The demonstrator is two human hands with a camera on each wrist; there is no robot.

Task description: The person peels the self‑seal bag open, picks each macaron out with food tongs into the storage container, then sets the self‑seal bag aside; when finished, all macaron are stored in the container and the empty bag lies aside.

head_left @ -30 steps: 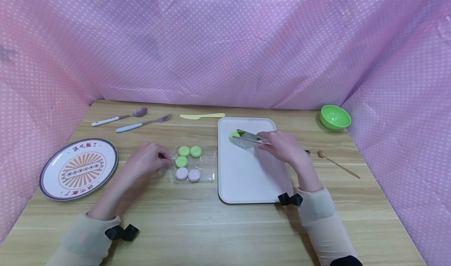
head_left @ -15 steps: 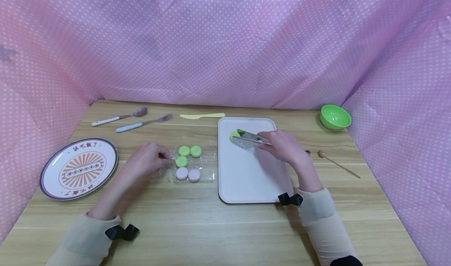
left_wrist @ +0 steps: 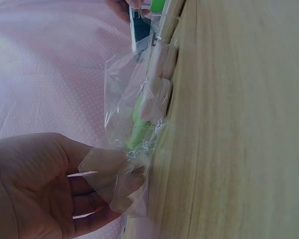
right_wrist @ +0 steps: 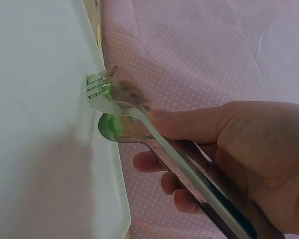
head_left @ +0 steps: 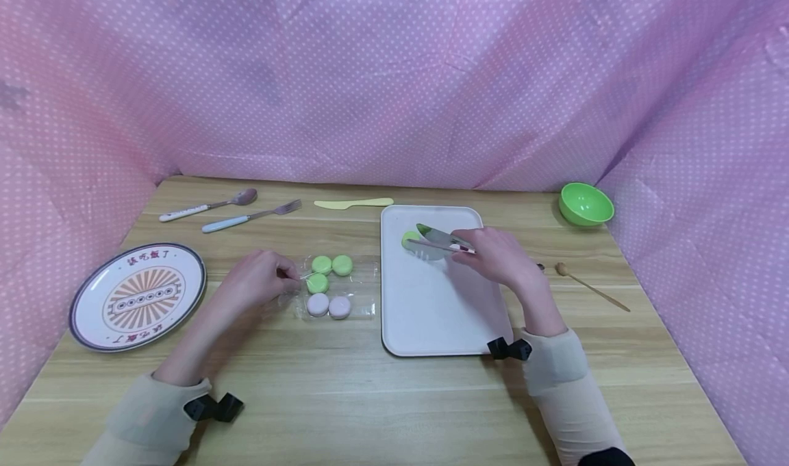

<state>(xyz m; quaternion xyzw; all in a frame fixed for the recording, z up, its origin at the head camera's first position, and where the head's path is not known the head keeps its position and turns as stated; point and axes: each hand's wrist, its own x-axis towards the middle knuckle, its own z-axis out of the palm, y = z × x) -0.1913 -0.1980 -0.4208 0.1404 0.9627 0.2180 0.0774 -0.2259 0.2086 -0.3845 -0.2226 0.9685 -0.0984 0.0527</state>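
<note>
In the head view my left hand (head_left: 260, 277) pinches the left edge of a clear plastic wrapper (head_left: 362, 288). Several green macarons (head_left: 342, 266) and two pale pink macarons (head_left: 340, 307) sit in it. Metal serving tongs (right_wrist: 184, 172), one end a fork and the other a spoon, are gripped by my right hand (head_left: 496, 257) above the white tray (head_left: 440, 308). Their ends stand apart. A single green macaron (head_left: 408, 238) lies on the tray's upper left, at the fork end and partly covered by it. The right wrist view shows green mostly hidden behind the tines.
A patterned plate (head_left: 144, 298) lies at the left. Along the back are a spoon (head_left: 209, 205), a fork (head_left: 253, 216) and a yellow knife (head_left: 354, 204). A green bowl (head_left: 585, 205) and a wooden honey dipper (head_left: 592, 288) are at the right. Pink dotted cloth (head_left: 394, 89) surrounds the table.
The tongs' ends have spread a little wider, the upper one moving away from the green macaron on the tray. My left hand has stayed in place on the wrapper.
</note>
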